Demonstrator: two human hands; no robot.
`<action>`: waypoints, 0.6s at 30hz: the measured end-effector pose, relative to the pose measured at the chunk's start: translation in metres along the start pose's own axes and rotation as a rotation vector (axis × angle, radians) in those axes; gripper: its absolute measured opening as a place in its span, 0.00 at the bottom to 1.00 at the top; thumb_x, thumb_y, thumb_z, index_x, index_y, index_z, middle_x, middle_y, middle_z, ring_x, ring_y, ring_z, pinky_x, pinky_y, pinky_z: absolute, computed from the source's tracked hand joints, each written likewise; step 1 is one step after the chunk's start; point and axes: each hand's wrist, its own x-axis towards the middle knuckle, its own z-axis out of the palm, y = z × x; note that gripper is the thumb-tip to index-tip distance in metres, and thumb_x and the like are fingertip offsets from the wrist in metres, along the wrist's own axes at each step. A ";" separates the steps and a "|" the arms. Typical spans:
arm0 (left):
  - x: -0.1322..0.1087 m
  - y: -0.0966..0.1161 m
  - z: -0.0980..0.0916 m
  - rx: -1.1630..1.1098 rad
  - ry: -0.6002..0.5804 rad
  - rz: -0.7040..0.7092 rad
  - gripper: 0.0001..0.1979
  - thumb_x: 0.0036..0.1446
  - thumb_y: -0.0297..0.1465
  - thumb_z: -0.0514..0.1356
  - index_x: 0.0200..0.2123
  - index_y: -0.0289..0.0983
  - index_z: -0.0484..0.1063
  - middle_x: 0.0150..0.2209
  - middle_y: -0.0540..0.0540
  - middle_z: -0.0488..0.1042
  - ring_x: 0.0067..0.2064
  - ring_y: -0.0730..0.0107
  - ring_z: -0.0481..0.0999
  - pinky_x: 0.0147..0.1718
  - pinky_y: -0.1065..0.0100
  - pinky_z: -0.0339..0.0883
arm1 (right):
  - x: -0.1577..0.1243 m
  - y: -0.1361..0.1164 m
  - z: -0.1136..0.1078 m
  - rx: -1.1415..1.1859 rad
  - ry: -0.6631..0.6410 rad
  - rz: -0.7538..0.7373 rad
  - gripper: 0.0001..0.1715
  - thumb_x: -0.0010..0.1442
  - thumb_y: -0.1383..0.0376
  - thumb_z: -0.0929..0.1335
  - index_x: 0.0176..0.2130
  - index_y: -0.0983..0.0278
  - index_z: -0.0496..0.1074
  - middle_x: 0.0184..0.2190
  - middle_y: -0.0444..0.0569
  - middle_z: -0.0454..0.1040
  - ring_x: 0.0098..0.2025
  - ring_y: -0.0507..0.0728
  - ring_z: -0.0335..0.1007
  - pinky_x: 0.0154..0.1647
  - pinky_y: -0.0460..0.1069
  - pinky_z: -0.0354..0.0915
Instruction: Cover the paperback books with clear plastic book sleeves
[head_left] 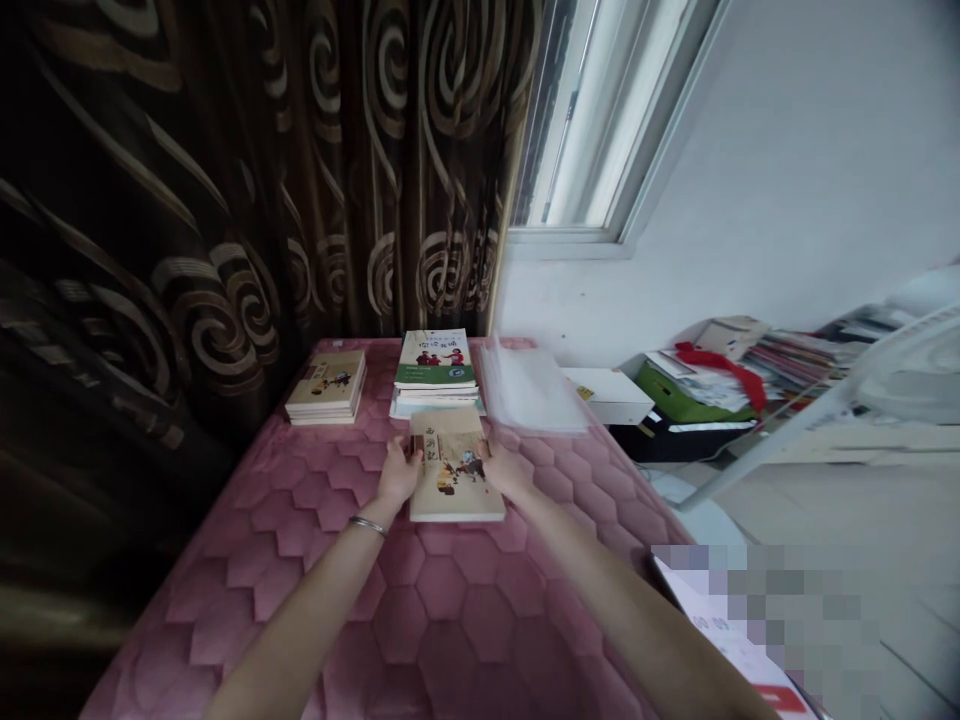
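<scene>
While the person's bare left hand and bare right hand grip opposite side edges of a tan illustrated paperback, its cover shows small painted figures and dark Chinese title characters. The fingers of both hands curl against the book's edges rather than spreading flat, though the exact finger placement is partly hidden. The book sits near the middle of a pink quilted mattress cover, just in front of a stack of green-covered books and to the right of a smaller stack of tan paperbacks. A thin silver bangle circles the left wrist. A pile of clear plastic sleeves lies at the far right corner of the quilted surface, beside a white cardboard box. Dark brown curtains with looping gold swirls hang along the left side and far end, next to a bright window set in a pale wall.
</scene>
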 end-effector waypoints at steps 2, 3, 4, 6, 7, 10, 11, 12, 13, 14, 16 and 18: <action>-0.005 -0.002 0.002 0.071 0.003 0.040 0.14 0.53 0.22 0.58 0.45 0.34 0.65 0.49 0.35 0.71 0.56 0.58 0.69 0.57 0.53 0.59 | -0.002 0.000 0.004 -0.028 -0.019 0.015 0.20 0.67 0.64 0.56 0.46 0.67 0.73 0.41 0.57 0.78 0.45 0.58 0.74 0.44 0.47 0.63; -0.008 -0.003 0.002 0.104 0.001 0.062 0.14 0.53 0.22 0.57 0.44 0.34 0.65 0.50 0.34 0.70 0.57 0.57 0.67 0.58 0.52 0.58 | -0.003 0.000 0.006 -0.041 -0.027 0.016 0.21 0.67 0.65 0.55 0.46 0.67 0.73 0.42 0.57 0.78 0.45 0.58 0.74 0.44 0.47 0.62; -0.011 -0.003 0.002 0.133 -0.005 0.084 0.13 0.54 0.22 0.56 0.44 0.34 0.66 0.52 0.34 0.69 0.59 0.57 0.66 0.59 0.51 0.56 | -0.004 0.001 0.007 -0.054 -0.035 0.014 0.21 0.67 0.67 0.55 0.46 0.68 0.72 0.42 0.58 0.78 0.46 0.58 0.74 0.44 0.46 0.62; -0.016 -0.001 0.002 0.171 -0.021 0.125 0.12 0.55 0.22 0.54 0.44 0.34 0.66 0.54 0.34 0.66 0.61 0.57 0.62 0.60 0.51 0.56 | -0.006 0.001 0.008 -0.083 -0.050 0.010 0.22 0.67 0.69 0.54 0.47 0.69 0.72 0.43 0.58 0.77 0.46 0.57 0.74 0.44 0.45 0.62; -0.018 0.001 0.002 0.192 -0.035 0.144 0.12 0.55 0.21 0.53 0.44 0.34 0.67 0.55 0.34 0.65 0.62 0.57 0.61 0.60 0.51 0.56 | -0.007 0.001 0.009 -0.100 -0.059 0.008 0.22 0.67 0.69 0.53 0.46 0.69 0.72 0.44 0.58 0.77 0.46 0.57 0.74 0.43 0.45 0.62; -0.024 0.010 0.002 0.413 -0.094 0.217 0.15 0.56 0.20 0.51 0.46 0.33 0.69 0.61 0.33 0.60 0.64 0.53 0.58 0.58 0.49 0.58 | -0.008 0.001 0.009 -0.156 -0.091 0.000 0.22 0.66 0.71 0.54 0.45 0.70 0.73 0.44 0.59 0.77 0.45 0.57 0.74 0.43 0.45 0.63; -0.027 0.014 0.003 0.539 -0.108 0.249 0.17 0.57 0.20 0.50 0.47 0.33 0.69 0.63 0.33 0.58 0.64 0.51 0.57 0.57 0.48 0.59 | -0.008 0.000 0.009 -0.176 -0.103 -0.005 0.21 0.65 0.72 0.55 0.45 0.70 0.73 0.44 0.59 0.76 0.45 0.57 0.74 0.43 0.45 0.63; -0.030 0.018 0.002 0.672 -0.116 0.289 0.19 0.58 0.20 0.48 0.49 0.34 0.70 0.64 0.34 0.56 0.64 0.50 0.57 0.57 0.46 0.59 | -0.008 0.000 0.010 -0.197 -0.114 -0.013 0.20 0.64 0.73 0.55 0.44 0.71 0.73 0.45 0.60 0.76 0.45 0.57 0.74 0.43 0.45 0.63; -0.032 0.022 0.002 0.793 -0.121 0.333 0.21 0.58 0.20 0.46 0.51 0.36 0.70 0.65 0.36 0.55 0.65 0.49 0.55 0.57 0.43 0.58 | -0.008 -0.001 0.010 -0.218 -0.124 -0.023 0.20 0.63 0.75 0.56 0.44 0.71 0.73 0.45 0.60 0.76 0.46 0.57 0.73 0.44 0.45 0.62; -0.034 0.025 0.002 0.882 -0.132 0.374 0.23 0.58 0.20 0.46 0.52 0.39 0.69 0.66 0.40 0.55 0.65 0.49 0.54 0.57 0.41 0.56 | -0.008 -0.002 0.010 -0.239 -0.131 -0.033 0.20 0.63 0.75 0.56 0.45 0.71 0.73 0.45 0.60 0.76 0.46 0.57 0.73 0.45 0.46 0.62; -0.035 0.029 -0.001 0.987 -0.191 0.436 0.27 0.58 0.19 0.45 0.56 0.45 0.67 0.65 0.45 0.57 0.66 0.52 0.53 0.58 0.38 0.52 | -0.010 -0.003 0.010 -0.282 -0.141 -0.056 0.20 0.63 0.75 0.56 0.46 0.72 0.73 0.46 0.61 0.75 0.48 0.58 0.72 0.47 0.46 0.62; -0.034 0.028 -0.005 1.016 -0.273 0.451 0.29 0.58 0.19 0.46 0.58 0.48 0.65 0.65 0.48 0.59 0.65 0.55 0.54 0.59 0.39 0.52 | -0.012 -0.005 0.011 -0.328 -0.146 -0.073 0.20 0.64 0.74 0.56 0.48 0.73 0.71 0.47 0.63 0.74 0.49 0.59 0.71 0.47 0.48 0.63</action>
